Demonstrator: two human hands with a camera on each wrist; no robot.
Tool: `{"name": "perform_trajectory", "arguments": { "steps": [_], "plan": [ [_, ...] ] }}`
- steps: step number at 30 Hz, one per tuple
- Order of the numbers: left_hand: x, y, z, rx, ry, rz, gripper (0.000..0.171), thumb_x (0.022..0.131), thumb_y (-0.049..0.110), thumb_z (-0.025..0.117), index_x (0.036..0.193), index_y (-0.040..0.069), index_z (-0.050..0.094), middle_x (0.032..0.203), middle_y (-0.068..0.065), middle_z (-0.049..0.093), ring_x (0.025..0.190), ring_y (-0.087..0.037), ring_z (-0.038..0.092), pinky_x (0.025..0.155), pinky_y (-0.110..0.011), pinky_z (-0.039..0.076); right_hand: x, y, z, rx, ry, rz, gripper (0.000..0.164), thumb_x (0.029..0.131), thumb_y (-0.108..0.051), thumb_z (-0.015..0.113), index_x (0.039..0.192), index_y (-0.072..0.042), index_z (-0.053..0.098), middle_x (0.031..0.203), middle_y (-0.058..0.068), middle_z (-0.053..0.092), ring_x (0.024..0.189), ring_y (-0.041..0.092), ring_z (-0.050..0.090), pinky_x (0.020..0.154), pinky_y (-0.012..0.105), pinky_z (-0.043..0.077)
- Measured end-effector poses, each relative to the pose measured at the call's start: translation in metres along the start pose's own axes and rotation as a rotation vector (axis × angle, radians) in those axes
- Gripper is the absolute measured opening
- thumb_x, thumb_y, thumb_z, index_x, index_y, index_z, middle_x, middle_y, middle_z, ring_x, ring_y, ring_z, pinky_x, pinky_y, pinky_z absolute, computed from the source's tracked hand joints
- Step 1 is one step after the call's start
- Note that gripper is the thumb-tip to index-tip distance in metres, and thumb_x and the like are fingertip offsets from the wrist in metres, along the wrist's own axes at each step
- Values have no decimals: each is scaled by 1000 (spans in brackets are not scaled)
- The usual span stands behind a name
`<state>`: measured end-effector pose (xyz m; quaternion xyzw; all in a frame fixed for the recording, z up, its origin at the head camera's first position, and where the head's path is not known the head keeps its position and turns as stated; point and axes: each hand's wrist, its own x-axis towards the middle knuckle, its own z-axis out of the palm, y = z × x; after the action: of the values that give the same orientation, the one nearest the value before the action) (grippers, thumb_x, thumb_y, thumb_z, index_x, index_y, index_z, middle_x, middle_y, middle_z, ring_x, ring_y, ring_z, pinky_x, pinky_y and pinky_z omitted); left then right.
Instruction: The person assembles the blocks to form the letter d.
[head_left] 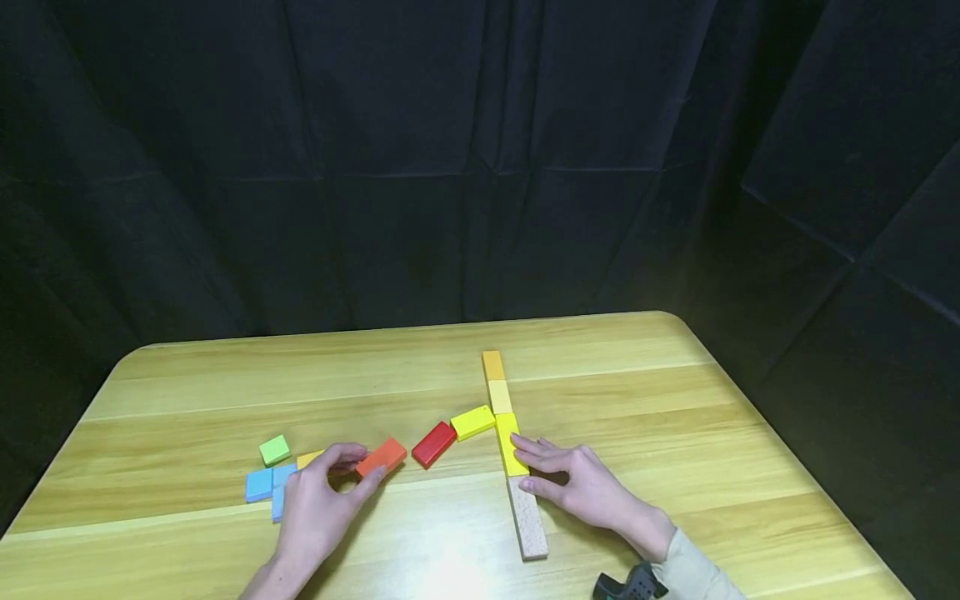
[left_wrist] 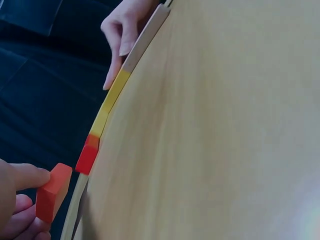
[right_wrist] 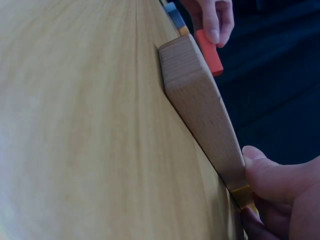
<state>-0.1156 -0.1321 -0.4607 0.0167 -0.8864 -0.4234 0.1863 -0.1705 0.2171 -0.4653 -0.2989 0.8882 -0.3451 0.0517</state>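
Note:
My left hand (head_left: 318, 500) pinches an orange block (head_left: 382, 457) between thumb and fingers. In the left wrist view that orange block (left_wrist: 52, 192) is held off the table, beside the red one. My right hand (head_left: 577, 483) rests along a line of blocks with its fingers fairly straight. Its fingertips touch the long yellow block (head_left: 512, 442), and its thumb lies at the plain wooden block (head_left: 528, 521). From the yellow block's left side a smaller yellow block (head_left: 472, 422) slants away, followed by a red block (head_left: 433, 444). The orange block is just left of the red one.
Beyond the long yellow block, a pale yellow block (head_left: 498, 397) and an orange-yellow block (head_left: 492, 365) continue the line. Near my left hand lie a green block (head_left: 274, 450), blue blocks (head_left: 259, 485) and a partly hidden yellow-orange block (head_left: 308, 458). A dark curtain (head_left: 405, 167) hangs behind the wooden table (head_left: 645, 392).

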Motion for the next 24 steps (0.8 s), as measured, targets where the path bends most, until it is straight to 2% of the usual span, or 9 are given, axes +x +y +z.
{"name": "perform_trajectory", "arguments": {
  "steps": [8,16,24],
  "plan": [
    [-8,7,7,43,-47,40,28,74,16,89,97,11,74,89,2,75,81,-13,71,76,-32,58,0,0,0,13,-1,8,52,93,-43,67,134,-11,62,148,-7,49,141,35,41,114,56,33],
    [-11,6,12,67,-74,35,31,73,17,89,99,10,74,90,2,76,81,-13,71,78,-34,58,0,1,-1,15,-1,4,52,94,-43,67,134,-10,63,147,-6,50,141,36,41,114,56,34],
    [-14,7,14,38,-102,42,33,70,15,91,98,12,73,85,7,73,75,-6,65,69,-25,54,0,0,-1,9,-1,4,52,94,-44,66,134,-10,62,147,-6,50,140,37,41,113,57,34]
  ]
}}
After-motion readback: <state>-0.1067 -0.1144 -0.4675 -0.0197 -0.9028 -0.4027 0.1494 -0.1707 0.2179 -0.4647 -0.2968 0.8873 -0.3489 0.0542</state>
